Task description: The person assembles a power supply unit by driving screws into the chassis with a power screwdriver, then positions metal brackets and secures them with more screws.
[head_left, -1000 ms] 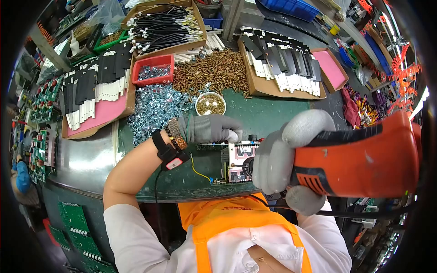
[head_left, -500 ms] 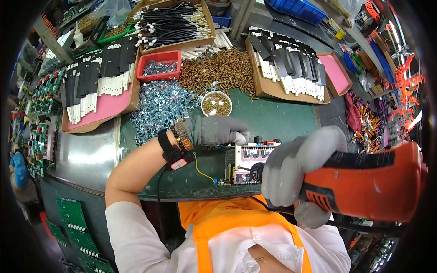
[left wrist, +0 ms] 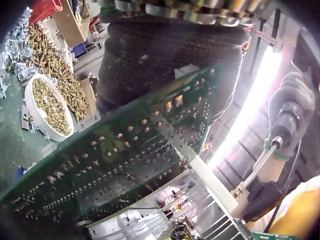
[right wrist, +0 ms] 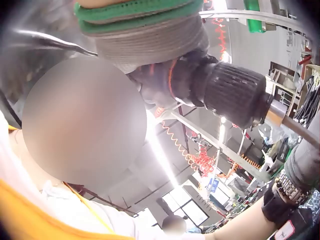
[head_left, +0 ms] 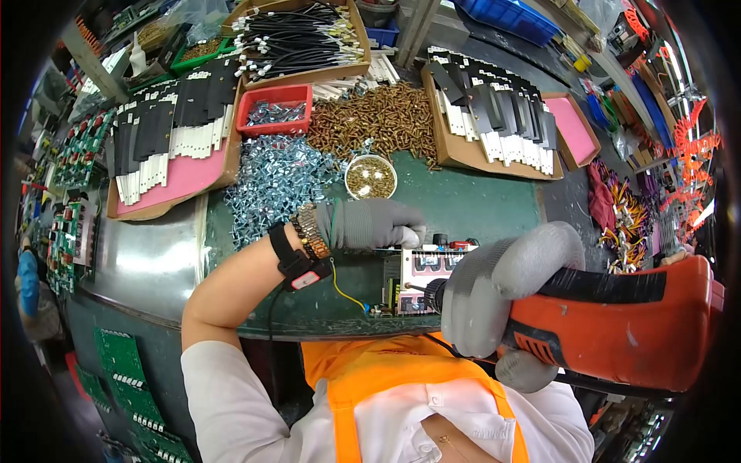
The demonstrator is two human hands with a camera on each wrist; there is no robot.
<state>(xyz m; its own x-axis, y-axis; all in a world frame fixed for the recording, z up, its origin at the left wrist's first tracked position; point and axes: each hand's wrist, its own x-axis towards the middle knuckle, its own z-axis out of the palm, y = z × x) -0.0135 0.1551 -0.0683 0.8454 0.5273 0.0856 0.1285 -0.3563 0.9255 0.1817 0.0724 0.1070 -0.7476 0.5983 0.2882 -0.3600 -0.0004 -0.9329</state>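
My gloved left hand (head_left: 378, 224) grips the top edge of an upright circuit board, its fingers bent over the board beside a white strip. In the left wrist view the green circuit board (left wrist: 110, 150) shows its soldered side, with the glove behind it. My gloved right hand (head_left: 502, 285) is wrapped around a red power drill (head_left: 617, 324). The drill's long bit (left wrist: 256, 169) reaches a brass-coloured screw (left wrist: 237, 192) at the white strip (left wrist: 215, 185). In the right wrist view the black chuck (right wrist: 237, 92) points toward the left arm.
Behind the hands are a white bowl of screws (head_left: 371, 179), a heap of brass-coloured screws (head_left: 378, 123), silver metal clips (head_left: 278, 181) and a red bin (head_left: 274, 127). Cardboard trays with black-and-white strips stand left and right. A yellow wire (head_left: 347, 289) lies left of the board.
The drill's body has swung down toward the person while its bit stays at the white strip. My left hand keeps its grip on the circuit board; the whole head view has shifted slightly.
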